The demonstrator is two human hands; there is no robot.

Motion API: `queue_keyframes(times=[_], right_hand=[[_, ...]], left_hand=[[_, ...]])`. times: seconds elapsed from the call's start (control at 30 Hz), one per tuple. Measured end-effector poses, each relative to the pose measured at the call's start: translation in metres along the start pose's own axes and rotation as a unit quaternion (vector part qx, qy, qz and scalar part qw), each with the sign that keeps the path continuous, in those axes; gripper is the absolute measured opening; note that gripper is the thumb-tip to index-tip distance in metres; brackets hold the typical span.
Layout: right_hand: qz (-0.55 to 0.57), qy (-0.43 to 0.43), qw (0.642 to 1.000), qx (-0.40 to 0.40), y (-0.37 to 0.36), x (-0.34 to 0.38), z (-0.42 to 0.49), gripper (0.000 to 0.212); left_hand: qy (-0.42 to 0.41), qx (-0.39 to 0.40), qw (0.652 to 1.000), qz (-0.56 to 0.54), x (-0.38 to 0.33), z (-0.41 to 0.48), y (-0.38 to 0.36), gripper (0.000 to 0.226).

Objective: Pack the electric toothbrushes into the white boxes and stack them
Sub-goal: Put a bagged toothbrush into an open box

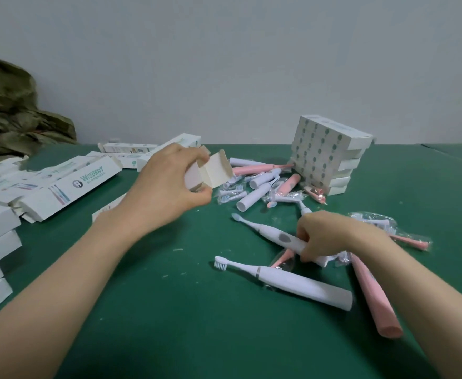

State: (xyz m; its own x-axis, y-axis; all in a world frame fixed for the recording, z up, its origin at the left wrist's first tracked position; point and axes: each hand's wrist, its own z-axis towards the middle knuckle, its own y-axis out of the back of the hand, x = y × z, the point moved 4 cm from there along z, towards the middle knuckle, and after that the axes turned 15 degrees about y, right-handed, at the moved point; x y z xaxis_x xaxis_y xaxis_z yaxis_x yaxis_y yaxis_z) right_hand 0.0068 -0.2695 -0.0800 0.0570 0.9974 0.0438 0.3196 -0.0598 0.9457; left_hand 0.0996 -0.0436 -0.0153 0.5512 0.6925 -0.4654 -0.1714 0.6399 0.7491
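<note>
Well, at the far left the loose boxes (68, 184) lie heaped on the table (169, 310). They are thin card, and I'd expect them to dent under any squeeze.

My left hand (167, 187) pinches one open box (210, 170), thumb below and fingers over the top. It is raised off the table with the mouth and flaps turned to the right. I judge the box almost weightless and soft-walled, so a hard pinch would flatten the opening. I think the better hold is along the folded edges close to the mouth, where the card is stiffest.

Right of that sits the pile (262, 184) of white and pink handles and bagged heads, touching the foot of the stack (328, 154) of packed boxes. The stack leans a little and looks easy to knock.

My right hand (331, 236) is curled round the thick end of the brush (273, 233), whose head points left toward the box. I cannot tell whether the brush has cleared the table. It looks stiff and smooth, likely slick, with most of its weight in the handle. So I'd grip the thick part and keep off the bristles and the thin neck.

A second brush (292, 283) lies nearer me, and a pink brush (372, 296) lies beside my right forearm.
</note>
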Motion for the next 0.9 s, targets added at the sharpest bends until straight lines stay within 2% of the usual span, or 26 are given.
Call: queue_keyframes(times=[0.1,0.17,0.27,0.4,0.5,0.6,0.7,0.73,0.9], right_hand=[[0.078,0.016,0.991,-0.11,0.026,0.001,-0.001,0.03],[0.158,0.034,0.962,-0.221,0.049,0.001,-0.005,0.024],[0.264,0.066,0.886,-0.375,0.076,0.007,-0.013,0.016],[0.325,0.094,0.781,-0.525,0.095,0.015,-0.018,0.016],[0.414,0.118,0.708,-0.56,0.098,0.018,-0.018,0.019],[0.494,0.137,0.611,-0.603,0.098,0.018,-0.02,0.029],[0.544,0.152,0.514,-0.646,0.1,0.018,-0.026,0.023],[0.549,0.16,0.491,-0.657,0.1,0.019,-0.028,0.023],[0.498,0.218,0.455,-0.706,0.101,0.038,-0.039,0.033]], left_hand=[[0.036,0.017,0.997,0.062,0.007,0.003,-0.001,0.046],[0.053,0.029,0.994,0.086,0.011,0.004,-0.003,0.048],[0.076,0.036,0.992,0.097,0.018,0.007,-0.005,0.05],[0.108,0.049,0.985,0.128,0.03,0.01,-0.01,0.05],[0.122,0.052,0.986,0.098,0.033,0.01,-0.011,0.046],[0.112,0.02,0.993,0.037,0.029,0.011,-0.009,0.043],[0.095,-0.018,0.995,-0.011,0.022,0.01,-0.006,0.043],[0.092,-0.024,0.995,-0.021,0.02,0.01,-0.005,0.043],[0.09,-0.032,0.995,-0.028,0.017,0.008,-0.003,0.043]])
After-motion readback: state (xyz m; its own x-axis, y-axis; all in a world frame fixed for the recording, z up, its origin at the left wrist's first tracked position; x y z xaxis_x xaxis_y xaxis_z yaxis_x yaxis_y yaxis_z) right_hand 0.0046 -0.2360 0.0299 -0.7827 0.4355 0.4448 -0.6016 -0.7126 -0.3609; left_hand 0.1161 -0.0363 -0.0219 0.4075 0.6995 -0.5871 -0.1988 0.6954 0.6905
